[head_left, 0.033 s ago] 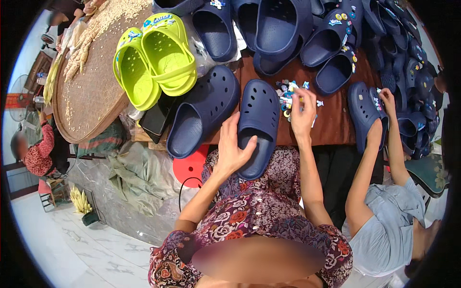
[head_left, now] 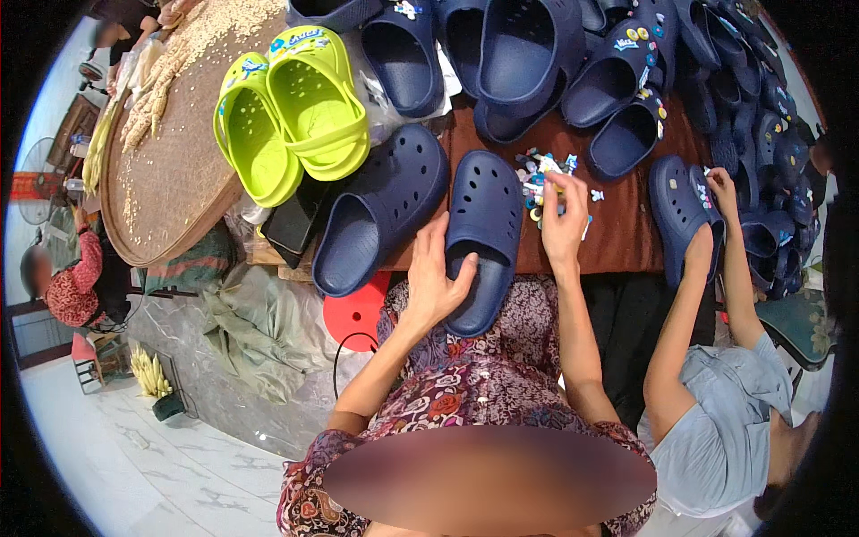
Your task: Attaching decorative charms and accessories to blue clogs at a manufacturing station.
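A plain navy clog (head_left: 483,197) with holes in its upper lies over the table's front edge, heel toward me. My left hand (head_left: 436,282) is closed on its left side, the thumb hooked into the foot opening. Just right of the clog is a loose pile of small colourful shoe charms (head_left: 533,166). My right hand (head_left: 564,219) is at that pile, fingers bent and tips drawn together; whatever is between them is too small to make out. Another plain navy clog (head_left: 380,210) lies tilted to the left.
Lime-green clogs (head_left: 318,107) with charms stand left, beside a round woven tray (head_left: 170,206) of pale kernels. Navy clogs (head_left: 519,54) crowd the back of the brown-covered table (head_left: 626,237). At right, a co-worker's hands (head_left: 720,192) handle a navy clog (head_left: 671,201). A dark phone-like slab (head_left: 291,224) lies left.
My right hand's fingers have drawn closer together at the charm pile. My left hand keeps its hold on the clog. The whole view has shifted very slightly.
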Demonstrator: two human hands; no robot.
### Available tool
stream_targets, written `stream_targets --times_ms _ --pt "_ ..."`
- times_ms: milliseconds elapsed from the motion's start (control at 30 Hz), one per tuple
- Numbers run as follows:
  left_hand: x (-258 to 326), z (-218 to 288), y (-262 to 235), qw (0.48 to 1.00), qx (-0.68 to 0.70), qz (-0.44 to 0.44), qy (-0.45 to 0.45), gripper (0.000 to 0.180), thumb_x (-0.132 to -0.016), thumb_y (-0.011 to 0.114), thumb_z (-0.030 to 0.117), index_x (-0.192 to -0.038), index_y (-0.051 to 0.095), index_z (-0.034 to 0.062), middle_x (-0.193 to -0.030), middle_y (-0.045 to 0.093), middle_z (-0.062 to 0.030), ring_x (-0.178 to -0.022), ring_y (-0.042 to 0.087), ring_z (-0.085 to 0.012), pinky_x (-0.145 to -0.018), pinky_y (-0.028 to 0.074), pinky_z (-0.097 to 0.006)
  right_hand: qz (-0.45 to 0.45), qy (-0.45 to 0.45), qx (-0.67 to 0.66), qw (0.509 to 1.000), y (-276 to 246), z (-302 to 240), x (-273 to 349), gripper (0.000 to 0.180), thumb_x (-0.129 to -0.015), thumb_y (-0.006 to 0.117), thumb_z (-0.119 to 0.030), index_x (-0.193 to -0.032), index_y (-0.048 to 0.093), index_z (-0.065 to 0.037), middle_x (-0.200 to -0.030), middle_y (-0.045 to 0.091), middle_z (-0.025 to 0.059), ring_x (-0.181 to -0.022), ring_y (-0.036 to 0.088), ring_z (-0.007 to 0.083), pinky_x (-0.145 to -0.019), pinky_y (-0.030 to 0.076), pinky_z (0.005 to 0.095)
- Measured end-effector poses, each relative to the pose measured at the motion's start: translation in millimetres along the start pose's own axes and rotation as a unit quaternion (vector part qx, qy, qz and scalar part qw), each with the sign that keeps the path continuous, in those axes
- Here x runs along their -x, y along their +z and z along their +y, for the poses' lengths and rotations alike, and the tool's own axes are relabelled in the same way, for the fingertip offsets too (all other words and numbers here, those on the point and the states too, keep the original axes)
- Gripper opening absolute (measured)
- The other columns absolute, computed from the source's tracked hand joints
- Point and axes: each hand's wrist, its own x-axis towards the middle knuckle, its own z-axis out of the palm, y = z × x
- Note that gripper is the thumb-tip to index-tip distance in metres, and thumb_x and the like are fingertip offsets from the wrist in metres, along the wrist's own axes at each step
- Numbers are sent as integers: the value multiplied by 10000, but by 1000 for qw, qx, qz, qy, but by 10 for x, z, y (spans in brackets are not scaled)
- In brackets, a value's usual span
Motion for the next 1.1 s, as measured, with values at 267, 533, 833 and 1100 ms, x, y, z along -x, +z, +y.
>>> stream_targets --times_ms 267,533,833,1100 --pt "-3 -73 3 999 2 20 -45 542 -935 510 17 -1472 443 1 -1231 540 -236 -1117 592 -435 -955 480 -480 -58 27 -68 996 -69 -342 618 220 -995 612 -90 -1192 651 1 -1156 598 143 -991 621 226 -780 535 306" --pt "-198 176 -229 992 47 114 -29 515 -945 468 -70 -1456 482 -3 -1180 540 -198 -1064 584 -331 -967 449 -347 -197 138 -228 943 -152 -356 1132 591 -975 617 -280 -1419 419 57 -1255 574 190 -1019 612 232 -870 518 346" --pt "-602 346 -501 982 15 184 44 514 -973 475 -4 -1486 456 11 -1216 558 -186 -1077 583 -310 -961 452 -366 -250 126 -352 893 70 -622 983 678 -971 622 -274 -1454 301 78 -1321 539 220 -1207 537 231 -1054 434 382" --pt "-325 62 -640 962 -3 271 37 456 -875 640 -14 -1328 590 9 -1196 587 -151 -1014 575 -259 -841 486 -348 -227 81 -389 889 285 -784 -54 530 -1034 554 -255 -1415 360 59 -1321 533 148 -1164 536 166 -1019 447 318"
